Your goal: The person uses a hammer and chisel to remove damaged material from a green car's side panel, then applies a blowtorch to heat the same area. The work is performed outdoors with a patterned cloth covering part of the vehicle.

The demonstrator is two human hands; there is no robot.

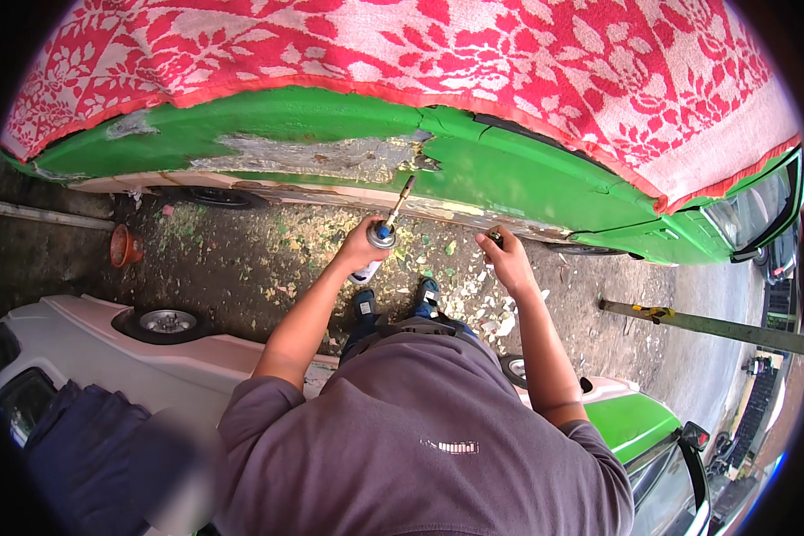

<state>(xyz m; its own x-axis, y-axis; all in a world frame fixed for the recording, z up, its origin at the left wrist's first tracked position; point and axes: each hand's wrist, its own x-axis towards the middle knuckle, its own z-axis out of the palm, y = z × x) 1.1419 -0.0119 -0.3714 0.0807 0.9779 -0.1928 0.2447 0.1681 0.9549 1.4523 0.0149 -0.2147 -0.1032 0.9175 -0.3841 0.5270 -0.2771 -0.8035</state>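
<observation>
My left hand (355, 246) is closed round a spray-can-shaped gas canister (366, 268) topped by a torch head with a long metal nozzle (402, 197), angled up toward the green vehicle body (518, 170). Just beyond the nozzle tip is a bare, scraped patch (313, 156) with peeling edges along the panel. My right hand (503, 253) is held to the right of the canister, fingers closed around a small dark object I cannot make out. A red-and-white floral cloth (402, 49) covers the upper part of the vehicle.
Paint flakes litter the ground (438, 250) around my feet. An orange pot (126, 244) lies at left near a pale pipe (45, 214). A pole (706, 326) is at right. Behind me stand a white vehicle (89, 335) with dark cloth (85, 438) and a green-and-white vehicle (625, 420).
</observation>
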